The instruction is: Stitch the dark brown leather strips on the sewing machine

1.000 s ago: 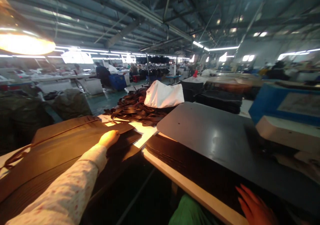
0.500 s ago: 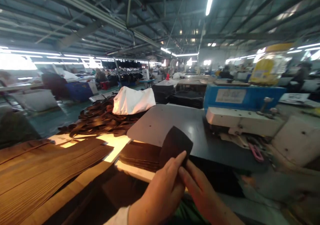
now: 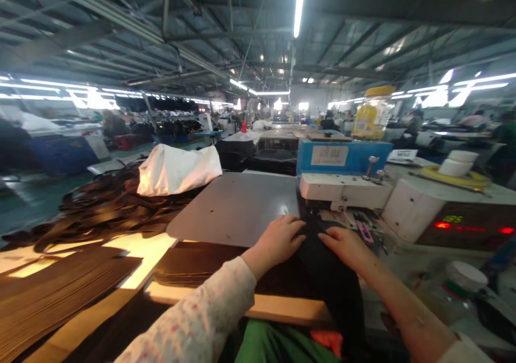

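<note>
A strip of black fabric runs from the sewing machine head down over the table's front edge. My left hand grips its left side, fingers pointing toward the machine and thumb bent in. On the opposite side my right hand holds the same fabric between thumb and fingers, just below the machine head. Where the fabric meets the needle area is dark and hard to make out. A grey metal plate lies left of the machine. Brown fabric pieces are stacked in front of that plate.
Long brown strips and a tangled heap of straps lie to the left, beside a white cloth. Pink-handled snips rest right of the machine head. A lit control box and a yellow-lidded jar stand further right.
My hands were together around a dark fabric piece over the plate's front edge. They have moved apart and right, up to the machine head, with black fabric between them. The view turned right.
</note>
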### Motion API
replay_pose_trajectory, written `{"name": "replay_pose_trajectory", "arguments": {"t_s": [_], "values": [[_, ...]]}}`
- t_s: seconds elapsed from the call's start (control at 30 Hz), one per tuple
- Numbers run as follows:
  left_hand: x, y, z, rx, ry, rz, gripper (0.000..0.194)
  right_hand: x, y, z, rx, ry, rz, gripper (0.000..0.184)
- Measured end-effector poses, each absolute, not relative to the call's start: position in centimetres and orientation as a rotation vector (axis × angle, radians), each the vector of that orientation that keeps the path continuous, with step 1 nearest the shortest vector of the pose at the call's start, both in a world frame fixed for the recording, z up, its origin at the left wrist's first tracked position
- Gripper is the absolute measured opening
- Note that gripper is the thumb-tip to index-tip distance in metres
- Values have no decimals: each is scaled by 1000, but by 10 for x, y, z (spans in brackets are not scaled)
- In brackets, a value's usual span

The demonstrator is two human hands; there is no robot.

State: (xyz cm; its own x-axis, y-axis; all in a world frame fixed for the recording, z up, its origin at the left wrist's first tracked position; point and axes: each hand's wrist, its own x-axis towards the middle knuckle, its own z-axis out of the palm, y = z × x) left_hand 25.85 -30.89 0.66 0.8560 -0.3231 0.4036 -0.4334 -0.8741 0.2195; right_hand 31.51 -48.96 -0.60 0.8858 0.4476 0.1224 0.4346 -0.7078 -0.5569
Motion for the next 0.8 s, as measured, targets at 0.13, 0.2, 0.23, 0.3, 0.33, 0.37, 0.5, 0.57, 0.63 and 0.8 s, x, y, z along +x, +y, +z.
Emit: {"name": "replay_pose_trajectory", "arguments": {"t_s": [0.13,0.2,0.23,0.3,0.33,0.37,0.5,0.57,0.63,0.8], "values": [[285,-302,-17,2793,-630,451,31,328,-486,-13,-2503,-591,-5,28],[290,-303,-19,2783,-645,447,31,333,-481,-12,-2510,-557,-30,32],[291,-303,-18,2780,-649,441,31,336,-479,-11,-2522,-544,-40,33],[294,-303,-17,2777,-654,432,31,341,-473,-10,-2553,-531,-70,34],[296,-302,-17,2774,-657,430,31,343,-471,-10,-2566,-534,-94,34],[298,-302,-18,2771,-663,429,31,345,-469,-10,-2579,-538,-122,34],[302,-301,-21,2757,-676,454,31,351,-463,-12,-2609,-563,-195,33],[304,-301,-22,2758,-688,464,31,352,-460,-12,-2634,-580,-216,32],[305,-301,-22,2766,-693,463,31,352,-458,-12,-2684,-586,-238,31],[308,-301,-20,2768,-696,439,30,351,-452,-10,-2842,-657,-300,30]]}}
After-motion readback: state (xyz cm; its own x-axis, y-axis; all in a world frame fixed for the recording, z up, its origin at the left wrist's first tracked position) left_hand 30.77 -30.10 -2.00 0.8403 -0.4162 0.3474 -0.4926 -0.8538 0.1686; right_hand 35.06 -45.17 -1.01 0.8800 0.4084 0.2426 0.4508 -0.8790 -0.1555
